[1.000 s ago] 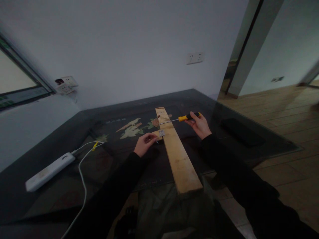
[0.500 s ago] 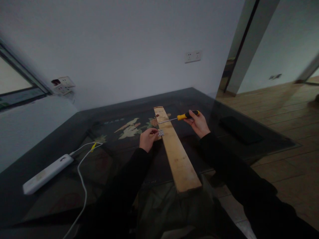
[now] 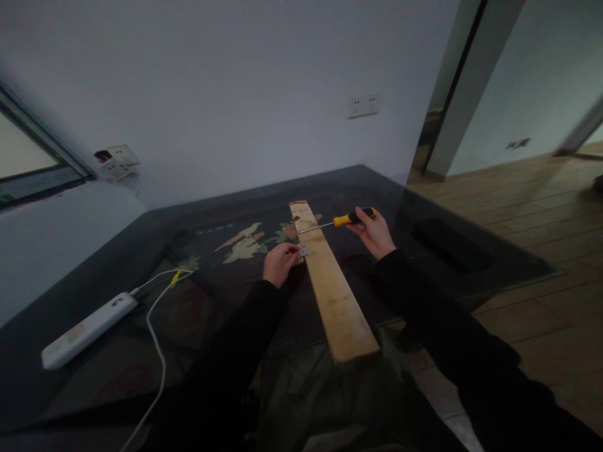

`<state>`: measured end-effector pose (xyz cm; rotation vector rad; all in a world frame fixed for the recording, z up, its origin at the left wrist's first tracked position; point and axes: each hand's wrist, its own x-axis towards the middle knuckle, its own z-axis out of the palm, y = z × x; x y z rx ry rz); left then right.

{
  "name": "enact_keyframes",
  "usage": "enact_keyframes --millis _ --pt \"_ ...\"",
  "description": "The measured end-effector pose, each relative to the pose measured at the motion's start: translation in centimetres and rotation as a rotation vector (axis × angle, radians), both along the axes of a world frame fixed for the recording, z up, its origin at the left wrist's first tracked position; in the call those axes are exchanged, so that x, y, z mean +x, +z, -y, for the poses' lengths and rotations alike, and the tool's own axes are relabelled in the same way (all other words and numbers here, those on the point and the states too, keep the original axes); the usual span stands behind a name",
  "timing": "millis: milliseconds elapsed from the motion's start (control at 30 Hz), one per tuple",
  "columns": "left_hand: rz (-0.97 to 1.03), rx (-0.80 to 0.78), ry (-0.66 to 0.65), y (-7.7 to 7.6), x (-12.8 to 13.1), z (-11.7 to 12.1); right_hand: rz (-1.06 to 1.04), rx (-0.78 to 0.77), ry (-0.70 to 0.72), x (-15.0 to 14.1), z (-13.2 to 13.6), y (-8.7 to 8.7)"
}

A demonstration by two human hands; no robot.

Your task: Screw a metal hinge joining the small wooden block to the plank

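Observation:
A long pale wooden plank point(image 3: 332, 285) lies across a dark glass table point(image 3: 141, 263), its near end hanging over the table edge. A small silver hinge point(image 3: 304, 251) sits on the plank's left edge. My left hand point(image 3: 280, 262) is closed beside the hinge, fingertips pinched at it. My right hand point(image 3: 374, 232) grips the yellow-and-black handle of a screwdriver point(image 3: 336, 221), whose shaft points left over the plank, a little beyond the hinge.
A white power strip point(image 3: 87, 329) with white cable point(image 3: 157, 351) lies on the table's left. A dark flat object point(image 3: 452, 245) rests at the right. Wall sockets point(image 3: 362, 105) are behind. Wooden floor point(image 3: 532, 207) and a doorway lie to the right.
My left hand has moved right, from beside the plank up to the hinge, and stays there. The right hand with the screwdriver has barely shifted.

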<state>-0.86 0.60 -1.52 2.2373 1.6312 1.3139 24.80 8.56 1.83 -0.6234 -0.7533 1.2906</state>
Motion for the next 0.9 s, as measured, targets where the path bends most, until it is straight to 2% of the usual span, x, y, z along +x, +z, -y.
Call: enact_keyframes --millis 333,500,700,900 --pt "0.006 -0.036 -0.019 0.3 0.3 0.3 0.040 0.011 -0.009 -0.2 0.5 0.5" --pt "0.076 -0.063 -0.010 0.2 0.2 0.2 0.103 0.146 -0.065 -0.6 1.4 2.2" --pt "0.163 -0.079 -0.028 0.1 0.2 0.3 0.320 0.336 -0.077 -1.2 2.9 4.2" --pt "0.172 -0.090 -0.020 -0.1 0.2 0.2 0.388 0.382 -0.016 -2.2 3.5 5.5"
